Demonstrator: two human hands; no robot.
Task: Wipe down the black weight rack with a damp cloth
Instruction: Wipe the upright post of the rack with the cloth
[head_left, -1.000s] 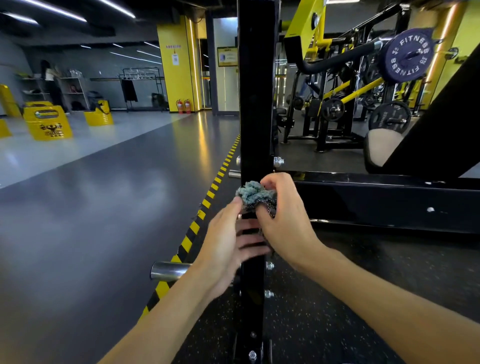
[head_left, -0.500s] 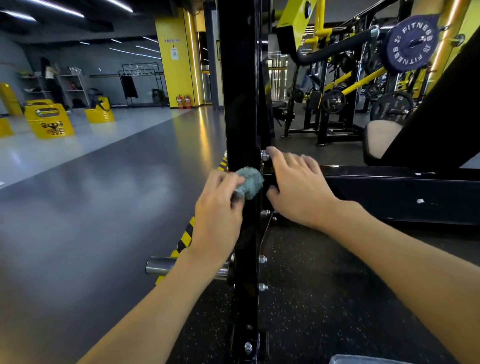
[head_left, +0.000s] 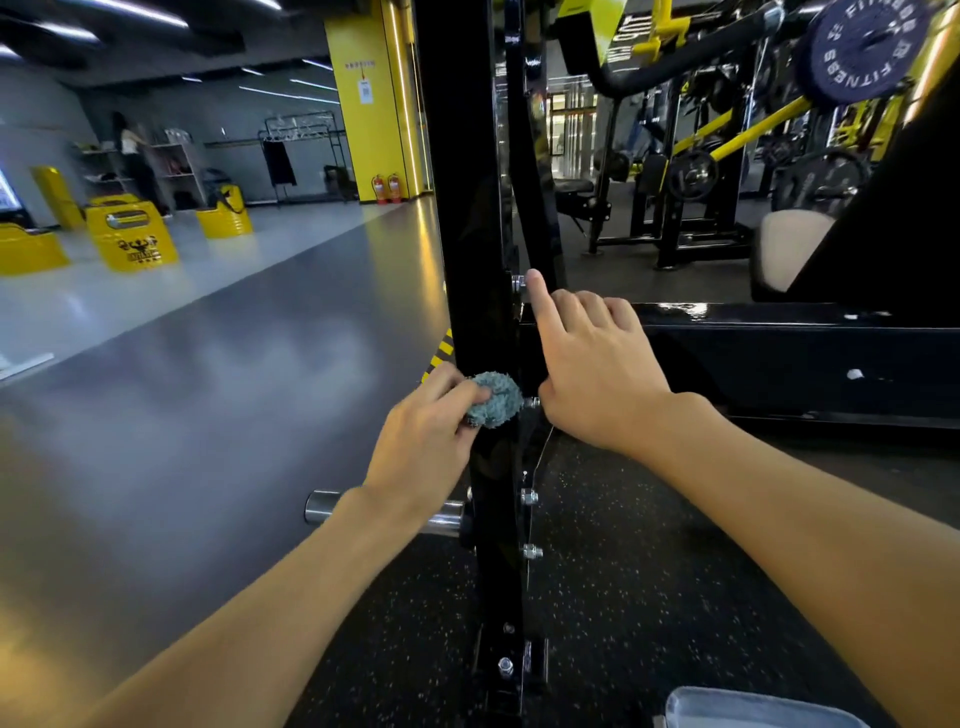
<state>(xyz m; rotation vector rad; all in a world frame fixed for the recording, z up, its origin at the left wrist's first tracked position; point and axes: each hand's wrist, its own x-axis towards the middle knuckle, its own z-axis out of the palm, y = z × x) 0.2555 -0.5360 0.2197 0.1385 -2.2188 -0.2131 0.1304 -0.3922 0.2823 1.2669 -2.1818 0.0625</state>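
1. Two floors meet under this rack: glossy grey floor (head_left: 208, 389) on the left, black speckled rubber mat (head_left: 649, 597) on the right, with a yellow-and-black hazard stripe (head_left: 440, 349) peeking out between them.
2. It's a gym. There's a yellow pillar (head_left: 369, 130) at the back with two red fire extinguishers (head_left: 387, 188) at its foot.
3. Far left, yellow boxes (head_left: 132, 236) sit on the pale floor, and a blurred person (head_left: 132, 156) stands by the shelving.
4. Top right, a dark weight plate (head_left: 862, 49) lettered FITNESS hangs among yellow-and-black machines.
5. Now the black weight rack: its upright (head_left: 467, 208) runs dead centre from top to bottom, glossy enough to throw reflections.
6. A black crossbeam (head_left: 779, 358) leaves the upright to the right, with a few pale specks on its face.
7. Silver bolts (head_left: 529, 496) dot the upright's right edge, and a chrome peg (head_left: 322, 506) sticks out to the left, low down.
8. The cloth (head_left: 493, 400) is a small, fuzzy grey-blue wad, pressed against the upright's front face just below the crossbeam joint.
9. The left hand (head_left: 421, 447) pinches that wad, fingers curled over its left side.
10. The right hand (head_left: 597, 374) lies against the crossbeam beside the upright, holding nothing; its index finger (head_left: 537, 296) points straight up by a bolt, and the other fingers are bent along the beam's top edge.
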